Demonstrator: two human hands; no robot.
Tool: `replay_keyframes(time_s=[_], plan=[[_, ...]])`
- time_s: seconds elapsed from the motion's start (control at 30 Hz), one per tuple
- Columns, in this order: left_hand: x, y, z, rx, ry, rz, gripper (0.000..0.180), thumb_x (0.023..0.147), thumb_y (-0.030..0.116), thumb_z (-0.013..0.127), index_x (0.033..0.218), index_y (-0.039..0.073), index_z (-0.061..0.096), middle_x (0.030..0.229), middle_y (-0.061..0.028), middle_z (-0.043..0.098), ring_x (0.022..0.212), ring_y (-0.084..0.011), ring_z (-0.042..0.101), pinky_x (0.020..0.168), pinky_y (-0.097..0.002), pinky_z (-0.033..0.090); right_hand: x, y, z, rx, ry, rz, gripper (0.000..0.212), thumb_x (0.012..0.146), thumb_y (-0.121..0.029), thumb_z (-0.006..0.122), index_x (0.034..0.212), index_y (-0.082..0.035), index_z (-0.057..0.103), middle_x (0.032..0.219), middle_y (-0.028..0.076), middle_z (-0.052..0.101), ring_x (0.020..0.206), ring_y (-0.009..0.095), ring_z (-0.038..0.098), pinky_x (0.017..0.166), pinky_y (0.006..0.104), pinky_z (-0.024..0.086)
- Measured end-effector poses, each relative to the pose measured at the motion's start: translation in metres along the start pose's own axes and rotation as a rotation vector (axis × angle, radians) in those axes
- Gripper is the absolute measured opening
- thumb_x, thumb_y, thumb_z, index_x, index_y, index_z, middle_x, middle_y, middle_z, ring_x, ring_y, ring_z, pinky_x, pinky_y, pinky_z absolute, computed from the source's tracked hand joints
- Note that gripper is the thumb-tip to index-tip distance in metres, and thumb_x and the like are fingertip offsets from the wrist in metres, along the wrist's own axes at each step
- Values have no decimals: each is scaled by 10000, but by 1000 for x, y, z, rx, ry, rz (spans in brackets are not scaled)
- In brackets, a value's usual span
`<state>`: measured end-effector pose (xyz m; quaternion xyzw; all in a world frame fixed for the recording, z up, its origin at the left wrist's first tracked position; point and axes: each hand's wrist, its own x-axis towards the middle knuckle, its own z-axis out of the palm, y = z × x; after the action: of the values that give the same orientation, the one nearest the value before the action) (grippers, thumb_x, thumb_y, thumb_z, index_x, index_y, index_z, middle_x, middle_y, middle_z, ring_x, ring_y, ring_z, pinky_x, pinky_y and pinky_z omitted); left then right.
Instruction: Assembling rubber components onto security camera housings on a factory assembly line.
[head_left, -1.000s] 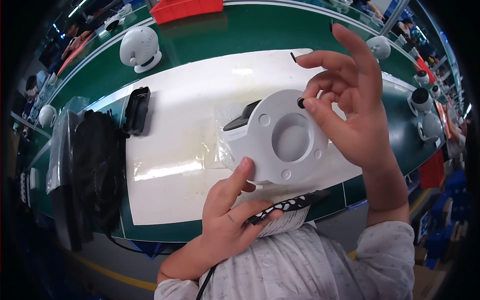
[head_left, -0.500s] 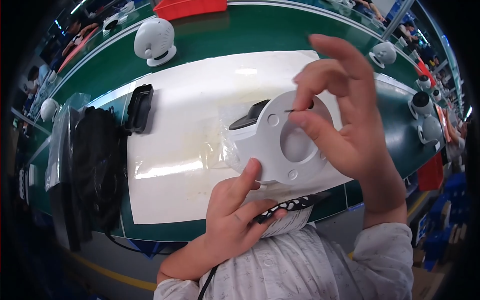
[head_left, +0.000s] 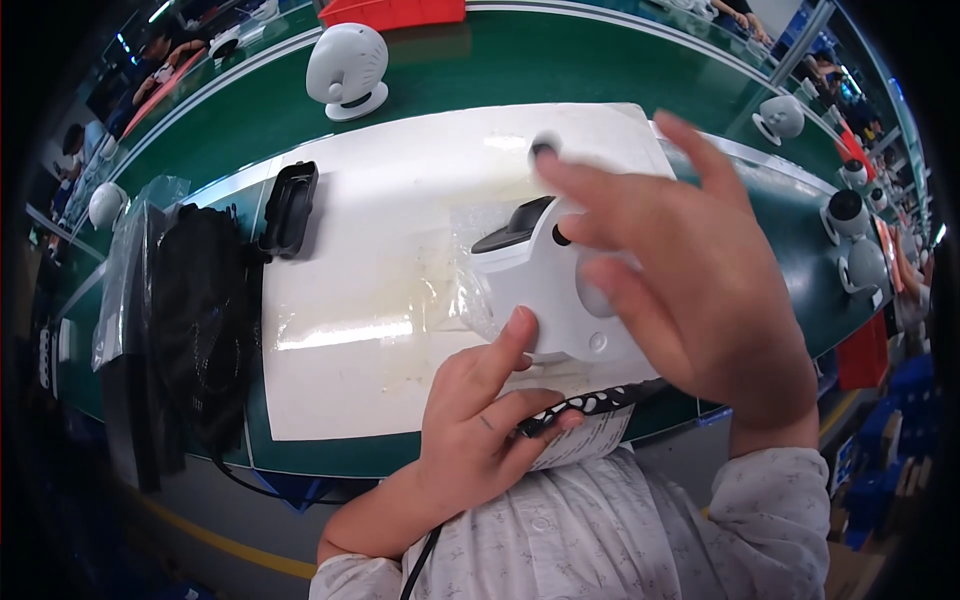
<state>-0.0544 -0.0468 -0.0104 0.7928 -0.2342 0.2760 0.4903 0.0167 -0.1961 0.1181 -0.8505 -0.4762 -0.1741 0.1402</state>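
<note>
A white rounded device (head_left: 540,300) lies with its flat round base facing up, a black part (head_left: 512,228) at its left. Black fills a small round recess (head_left: 563,234) on the base. My left hand (head_left: 470,420) rests its index fingertip against the near side. Its other fingers are closed on a black sheet (head_left: 590,402) with white round spots. My right hand (head_left: 680,270) is over the base, blurred, fingers apart. A small dark round piece (head_left: 545,148), smeared by motion, shows at its index fingertip; whether it is held is unclear. The hand hides the base's right part.
A white board (head_left: 340,380) covers the green table (head_left: 450,75). Clear plastic film (head_left: 465,265) lies beside the device. Left are a black tray-like part (head_left: 291,210) and a black mesh bag (head_left: 205,320). A white device (head_left: 347,70) and red bin (head_left: 395,12) stand at the back.
My right hand has come out of its pinch and swung up and left, its fingers spreading. A recess that was white is now black. My left hand holds its place.
</note>
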Motion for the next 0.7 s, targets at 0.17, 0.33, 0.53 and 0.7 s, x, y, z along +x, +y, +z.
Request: replay_keyframes(time_s=[0.17, 0.33, 0.53, 0.7], plan=[[2, 2, -1, 2, -4, -5, 215, 564, 116, 736, 707, 52, 589, 1273, -191, 394, 779, -237, 542, 679, -304, 418, -23, 16, 14, 49, 151, 8, 293, 672, 29, 604, 950, -52, 556, 1033, 111, 568, 991, 273, 549, 966, 420, 280], [2, 2, -1, 1, -9, -4, 227, 558, 121, 741, 711, 49, 589, 1282, -193, 381, 789, -235, 543, 684, -304, 422, -40, 10, 22, 390, 102, 112, 150, 670, 0, 644, 779, -42, 552, 1245, 196, 399, 1236, 379, 276, 963, 418, 289], [3, 3, -2, 4, -15, -8, 239, 557, 122, 746, 713, 39, 585, 1294, -191, 367, 820, -242, 535, 698, -306, 424, -45, 4, 25, 436, -6, 235, 63, 718, -56, 633, 716, -39, 572, 1321, 190, 330, 1293, 359, 130, 986, 381, 252], [3, 4, -1, -11, -13, -30, 245, 560, 133, 750, 694, 32, 572, 1296, -185, 368, 873, -255, 513, 732, -311, 418, -49, 5, 29, 475, 28, 284, 111, 761, -147, 614, 751, -39, 595, 1320, 195, 329, 1295, 352, 130, 994, 390, 221]])
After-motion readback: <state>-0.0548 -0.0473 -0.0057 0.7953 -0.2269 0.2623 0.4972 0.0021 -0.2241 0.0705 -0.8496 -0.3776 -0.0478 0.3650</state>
